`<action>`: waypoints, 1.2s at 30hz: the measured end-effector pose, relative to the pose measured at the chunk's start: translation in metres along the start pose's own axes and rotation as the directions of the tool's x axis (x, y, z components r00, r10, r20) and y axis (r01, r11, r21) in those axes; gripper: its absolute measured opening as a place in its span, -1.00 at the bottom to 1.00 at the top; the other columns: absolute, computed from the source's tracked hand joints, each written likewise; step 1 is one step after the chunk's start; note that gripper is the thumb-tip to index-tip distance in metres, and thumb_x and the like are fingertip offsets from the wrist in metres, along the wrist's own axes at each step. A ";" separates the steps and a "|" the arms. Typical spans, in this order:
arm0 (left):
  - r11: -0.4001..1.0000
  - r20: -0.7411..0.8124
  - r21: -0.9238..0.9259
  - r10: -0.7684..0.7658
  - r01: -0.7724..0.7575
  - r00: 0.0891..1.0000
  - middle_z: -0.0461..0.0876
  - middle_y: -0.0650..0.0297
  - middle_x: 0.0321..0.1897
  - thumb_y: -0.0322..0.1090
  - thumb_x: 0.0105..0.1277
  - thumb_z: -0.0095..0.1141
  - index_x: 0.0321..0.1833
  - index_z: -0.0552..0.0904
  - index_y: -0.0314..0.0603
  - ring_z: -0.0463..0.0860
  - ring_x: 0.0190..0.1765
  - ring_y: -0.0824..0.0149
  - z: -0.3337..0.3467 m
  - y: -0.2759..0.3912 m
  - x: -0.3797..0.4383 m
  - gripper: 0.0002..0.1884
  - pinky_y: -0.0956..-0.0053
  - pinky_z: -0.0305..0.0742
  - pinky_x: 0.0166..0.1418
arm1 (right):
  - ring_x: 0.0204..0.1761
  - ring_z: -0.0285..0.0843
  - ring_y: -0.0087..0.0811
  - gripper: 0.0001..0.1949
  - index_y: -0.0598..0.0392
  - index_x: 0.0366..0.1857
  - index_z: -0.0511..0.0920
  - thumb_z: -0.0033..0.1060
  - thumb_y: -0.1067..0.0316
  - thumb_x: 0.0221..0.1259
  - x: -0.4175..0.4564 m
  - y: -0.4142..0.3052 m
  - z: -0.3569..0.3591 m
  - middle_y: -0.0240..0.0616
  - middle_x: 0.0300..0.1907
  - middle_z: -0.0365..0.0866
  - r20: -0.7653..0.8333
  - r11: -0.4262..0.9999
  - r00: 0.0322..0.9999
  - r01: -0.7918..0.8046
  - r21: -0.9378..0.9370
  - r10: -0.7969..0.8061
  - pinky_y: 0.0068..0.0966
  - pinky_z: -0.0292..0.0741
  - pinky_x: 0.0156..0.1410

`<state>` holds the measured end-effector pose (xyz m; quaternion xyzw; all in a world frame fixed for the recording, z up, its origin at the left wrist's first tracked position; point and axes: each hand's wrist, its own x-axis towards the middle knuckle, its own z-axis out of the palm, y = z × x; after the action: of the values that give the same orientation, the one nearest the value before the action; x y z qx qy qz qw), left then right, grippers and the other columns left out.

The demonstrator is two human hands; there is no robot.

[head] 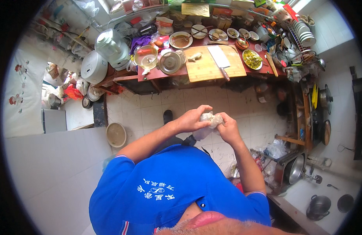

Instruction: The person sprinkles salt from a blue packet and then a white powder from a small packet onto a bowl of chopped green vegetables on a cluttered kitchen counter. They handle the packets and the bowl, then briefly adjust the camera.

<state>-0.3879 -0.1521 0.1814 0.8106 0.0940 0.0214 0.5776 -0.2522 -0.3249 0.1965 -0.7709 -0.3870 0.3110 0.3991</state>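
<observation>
Between my hands, over the tiled floor, is a crumpled clear plastic bag (202,133) with something pale bunched inside; what it is cannot be made out. My left hand (195,119) grips it from the left, thumb and fingers around the bunched part. The fingers of my right hand (228,127) pinch its other side. On the counter beyond lies a wooden cutting board (198,72), bearing a cleaver (219,57) with a brown handle and a small knobbly piece of food, perhaps ginger (195,57).
Along the red counter (264,69) stand a bowl of brown sauce (181,40), a plate of yellow-green food (252,59), a glass lid (171,62) and a clear bowl (146,57). A rice cooker (94,67) is at left. A round basin (116,134) sits on the floor.
</observation>
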 end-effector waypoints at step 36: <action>0.946 -0.742 0.154 -0.080 0.286 0.666 0.67 0.00 -0.16 -0.10 0.23 0.26 -0.04 0.69 -0.26 0.67 -0.07 0.09 -0.400 -0.184 0.120 -0.61 0.24 0.54 0.06 | 0.27 0.44 0.02 -0.50 0.23 0.28 0.43 0.25 0.33 0.27 0.232 -0.060 0.042 0.07 0.21 0.52 -0.133 0.947 0.990 -0.081 -0.312 0.041 -0.17 0.38 0.38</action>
<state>-0.3507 0.2999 0.1325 0.7891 0.3987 0.2698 0.3817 -0.1882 -0.0902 0.1877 -0.8543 -0.3822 0.2085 0.2838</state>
